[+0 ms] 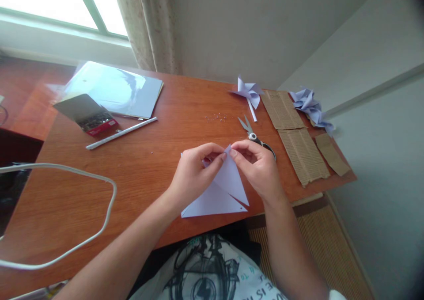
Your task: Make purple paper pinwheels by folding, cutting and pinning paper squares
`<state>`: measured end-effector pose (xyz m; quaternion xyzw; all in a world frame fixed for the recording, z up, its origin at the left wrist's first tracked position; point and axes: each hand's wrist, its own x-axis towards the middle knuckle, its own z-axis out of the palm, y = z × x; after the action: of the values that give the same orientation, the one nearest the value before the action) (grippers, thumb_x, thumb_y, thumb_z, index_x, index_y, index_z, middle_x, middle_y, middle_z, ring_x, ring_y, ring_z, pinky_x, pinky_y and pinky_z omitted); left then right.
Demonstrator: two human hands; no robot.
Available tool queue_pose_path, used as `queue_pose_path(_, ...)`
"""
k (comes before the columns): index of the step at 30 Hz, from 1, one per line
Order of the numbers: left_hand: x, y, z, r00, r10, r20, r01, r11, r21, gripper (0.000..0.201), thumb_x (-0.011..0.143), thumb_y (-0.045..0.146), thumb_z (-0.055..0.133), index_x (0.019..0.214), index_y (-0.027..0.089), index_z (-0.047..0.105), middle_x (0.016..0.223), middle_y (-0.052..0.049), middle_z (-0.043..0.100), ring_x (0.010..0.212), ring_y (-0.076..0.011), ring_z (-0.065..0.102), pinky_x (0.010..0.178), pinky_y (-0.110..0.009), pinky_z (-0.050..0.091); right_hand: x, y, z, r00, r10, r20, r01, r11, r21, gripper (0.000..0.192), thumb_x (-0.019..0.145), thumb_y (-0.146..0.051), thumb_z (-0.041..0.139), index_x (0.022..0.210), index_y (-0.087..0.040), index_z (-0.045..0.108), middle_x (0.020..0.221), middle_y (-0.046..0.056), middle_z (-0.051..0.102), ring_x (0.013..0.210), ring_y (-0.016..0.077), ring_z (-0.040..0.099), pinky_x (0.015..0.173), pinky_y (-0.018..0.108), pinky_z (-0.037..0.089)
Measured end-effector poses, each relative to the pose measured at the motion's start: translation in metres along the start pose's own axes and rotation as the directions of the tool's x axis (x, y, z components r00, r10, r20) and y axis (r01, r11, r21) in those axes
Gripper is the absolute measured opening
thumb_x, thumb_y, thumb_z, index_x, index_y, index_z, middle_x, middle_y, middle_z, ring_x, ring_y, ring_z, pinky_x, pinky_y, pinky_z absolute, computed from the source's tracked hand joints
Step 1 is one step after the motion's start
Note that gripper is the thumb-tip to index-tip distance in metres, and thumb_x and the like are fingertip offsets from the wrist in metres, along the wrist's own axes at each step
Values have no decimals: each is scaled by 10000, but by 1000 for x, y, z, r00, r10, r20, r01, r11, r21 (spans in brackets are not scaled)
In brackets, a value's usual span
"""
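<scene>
Both hands, left hand [194, 169] and right hand [256, 165], pinch the far tip of light, easily creased folded paper [221, 191] near scissors [255, 136].

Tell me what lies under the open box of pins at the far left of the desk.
The box of pins rests on a stack of pale paper sheets and partly on the wooden desk. Anything beneath the sheets is covered.
</scene>
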<state>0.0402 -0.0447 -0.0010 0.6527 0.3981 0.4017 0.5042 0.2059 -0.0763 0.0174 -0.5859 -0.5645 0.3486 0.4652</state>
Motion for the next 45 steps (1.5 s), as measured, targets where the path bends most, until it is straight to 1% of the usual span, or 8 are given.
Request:
queue_pose_path(4,0,1,0,1000,1,25,-1,1000,18,110,896,200,635,895,156,736,786,-14,739,699,-129,653,674,-227,492,2,-2,-3,998,-70,2,70,994,-84,53,911,-214,677,921,-224,728,901,3,722,840,152,679,760,279,548)
queue_pose_path(8,0,2,0,999,15,40,-16,999,38,119,897,185,627,906,152,741,800,-15,744,710,-130,661,683,-228,488,4,-7,-4,985,-174,1,172,971,-167,67,908,-178,676,907,-229,719,887,-5,706,830,146,666,744,283,540)
queue_pose_path(14,-1,1,-1,998,-43,42,45,998,-49,145,910,241,632,894,145,740,778,-17,730,707,-131,638,675,-224,482,0,-5,-3,925,-379,-30,348,878,-329,116,902,-132,682,916,-232,740,871,11,673,793,145,636,727,305,530)
queue_pose_path(19,-1,0,-1,992,-106,70,116,982,-149,173,909,294,650,893,150,744,793,-29,731,727,-146,628,670,-240,477,-6,1,-3,880,-475,-25,421,803,-421,131,901,-125,692,931,-235,757,860,19,661,813,153,637,744,317,535)
queue_pose_path(25,0,-2,0,984,-153,95,175,932,-317,156,878,309,698,905,162,743,856,-40,755,782,-158,653,709,-250,493,-9,5,-4,850,-525,24,467,734,-493,154,908,-115,683,979,-228,760,876,32,683,828,170,634,759,338,534)
queue_pose_path(32,1,-1,0,975,-199,95,219,913,-344,173,860,322,714,868,151,738,832,-48,744,776,-159,643,712,-255,487,-10,6,-4,819,-571,53,512,686,-517,158,916,-110,672,985,-230,748,874,37,695,829,178,633,751,344,534)
queue_pose_path(39,0,1,1,974,-213,80,227,907,-355,181,855,323,725,885,145,742,860,-54,748,798,-162,642,722,-252,489,-9,7,-2,819,-570,58,506,673,-540,143,912,-114,677,967,-226,746,889,47,704,839,185,638,768,347,539)
queue_pose_path(45,0,3,0,975,-217,45,217,900,-379,184,851,326,735,887,146,748,876,-50,750,799,-154,646,720,-235,489,-9,7,-3,830,-555,63,501,690,-523,175,917,-117,649,994,-244,740,933,48,708,887,194,654,804,365,555)
